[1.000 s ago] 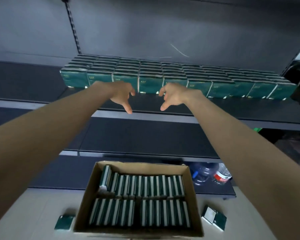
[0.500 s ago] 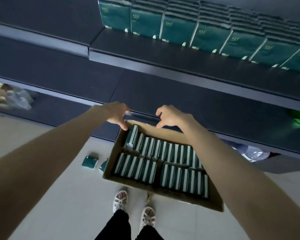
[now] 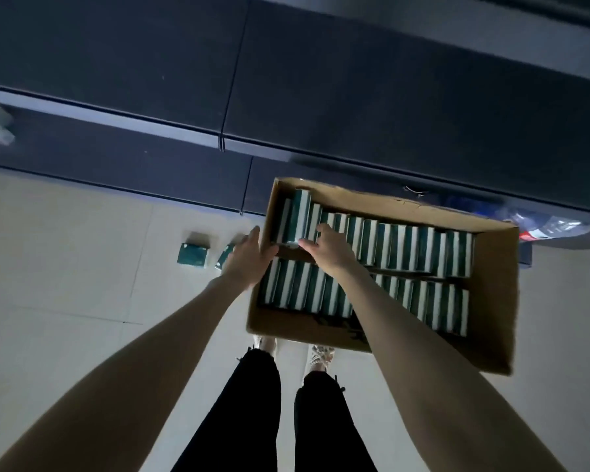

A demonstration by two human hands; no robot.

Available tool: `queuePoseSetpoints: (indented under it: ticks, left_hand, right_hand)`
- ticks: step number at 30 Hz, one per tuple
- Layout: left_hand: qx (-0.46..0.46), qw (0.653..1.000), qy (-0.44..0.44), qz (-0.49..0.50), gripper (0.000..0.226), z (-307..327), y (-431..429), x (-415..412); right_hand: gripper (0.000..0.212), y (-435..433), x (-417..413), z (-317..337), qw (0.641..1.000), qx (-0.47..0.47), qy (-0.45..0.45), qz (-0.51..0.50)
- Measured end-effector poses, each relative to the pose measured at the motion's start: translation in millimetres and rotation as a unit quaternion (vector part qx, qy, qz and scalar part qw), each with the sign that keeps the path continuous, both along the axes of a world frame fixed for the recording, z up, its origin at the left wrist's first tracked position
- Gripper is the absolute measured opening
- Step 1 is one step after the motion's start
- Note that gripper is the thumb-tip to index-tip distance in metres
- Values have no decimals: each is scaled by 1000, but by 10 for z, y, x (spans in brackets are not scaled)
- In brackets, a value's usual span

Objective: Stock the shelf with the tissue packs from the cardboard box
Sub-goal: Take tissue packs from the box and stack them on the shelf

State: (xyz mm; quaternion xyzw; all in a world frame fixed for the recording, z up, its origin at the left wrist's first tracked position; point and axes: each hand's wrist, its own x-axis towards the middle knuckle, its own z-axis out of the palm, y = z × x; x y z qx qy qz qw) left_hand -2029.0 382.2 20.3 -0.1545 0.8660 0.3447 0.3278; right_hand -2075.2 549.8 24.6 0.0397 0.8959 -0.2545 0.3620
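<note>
Left grip [image 3: 249, 260]: fingers straight, held open over the left wall of the cardboard box [image 3: 494, 301], holding nothing; whether it touches the card I cannot tell. Right grip [image 3: 327, 250]: fingers bent down on the tops of the tissue packs [image 3: 423, 247] at the left end of the far row. I cannot tell whether it has closed on any. The packs stand on edge in two tight rows, one under my right forearm and one running off to the right of that grip. That packing probably lets a bundle be squeezed from both ends and lifted whole, which would explain one grip on each side. A few raised packs [image 3: 302, 212] sit higher just beyond my right fingertips, loosened from the row and likely the ones to take. The shelf [image 3: 355, 97] lies well beyond both grips, and the boards in view are dark and bare. Two loose packs [image 3: 193, 254] lie on the floor [image 3: 65, 250] just left of my left grip. The box looks nearly full, so most of the stocking remains.
</note>
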Motion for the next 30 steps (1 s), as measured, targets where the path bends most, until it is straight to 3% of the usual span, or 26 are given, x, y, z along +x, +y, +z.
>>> queuePoseSetpoints:
  ticks: [7, 17, 21, 24, 30]
  left_hand:
    - [36, 998, 23, 55, 40, -396, 59, 167]
    - [29, 998, 46, 35, 42, -442, 14, 180]
    - [24, 999, 26, 22, 37, -341, -9, 148]
    - [-7, 1000, 16, 10, 45, -173, 21, 100]
    - [-28, 988, 138, -65, 57, 477, 350, -97]
  right_hand:
    - [73, -201, -49, -440, 993, -32, -30, -112]
    - [23, -251, -78, -496, 987, -47, -43, -149]
    - [20, -40, -37, -310, 986, -71, -52, -144]
    - [17, 176, 8, -57, 987, -78, -48, -135]
    - [37, 790, 52, 796, 994, -71, -41, -70]
